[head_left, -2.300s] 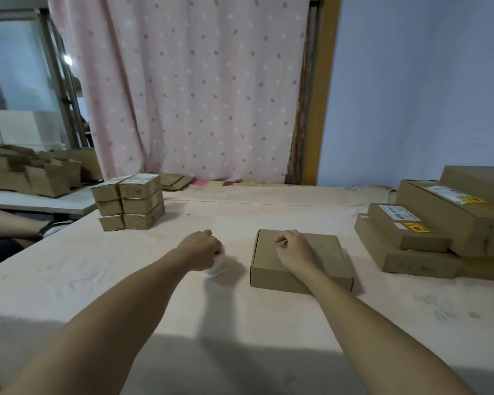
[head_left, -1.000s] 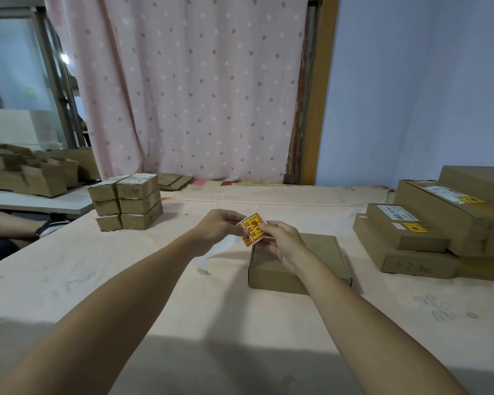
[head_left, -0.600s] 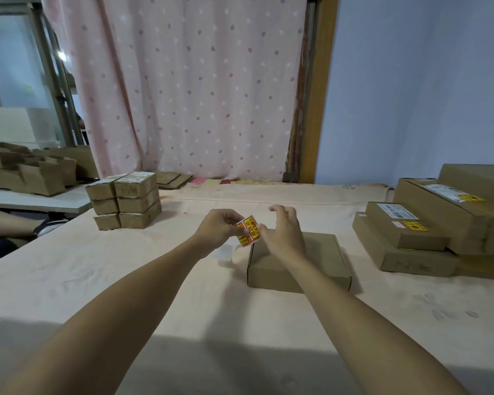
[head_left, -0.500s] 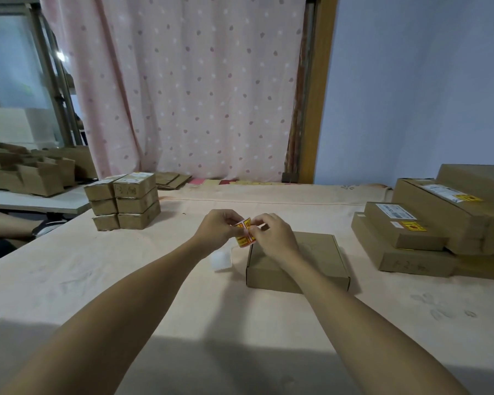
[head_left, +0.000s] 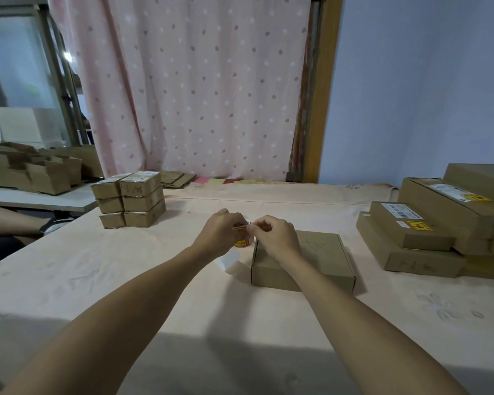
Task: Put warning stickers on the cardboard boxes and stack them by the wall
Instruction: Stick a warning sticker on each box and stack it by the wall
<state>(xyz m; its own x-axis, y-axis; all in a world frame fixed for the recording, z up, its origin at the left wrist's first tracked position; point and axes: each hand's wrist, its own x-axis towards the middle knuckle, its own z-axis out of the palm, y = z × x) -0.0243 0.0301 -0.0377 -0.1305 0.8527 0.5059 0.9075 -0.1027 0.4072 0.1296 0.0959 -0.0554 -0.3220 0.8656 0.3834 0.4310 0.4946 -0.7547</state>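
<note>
A flat cardboard box (head_left: 322, 258) lies on the pink-covered table (head_left: 126, 280) in front of me. Just above its left edge, my left hand (head_left: 221, 230) and my right hand (head_left: 277, 236) together pinch a small yellow and red warning sticker (head_left: 242, 236), which curls between the fingers. My right hand pinches its pale upper edge. A white scrap of backing paper (head_left: 228, 259) lies on the table below my left hand.
A stack of small cardboard boxes (head_left: 131, 201) stands at the back left. Long labelled boxes (head_left: 428, 229) are piled by the blue wall on the right. Open cartons (head_left: 35, 169) sit on a side table at the left, where another person's arm (head_left: 9, 220) rests.
Both hands rose from the table and box with the sticker between them. A white backing scrap now lies on the table. The sticker has curled as my right hand took hold of its edge.
</note>
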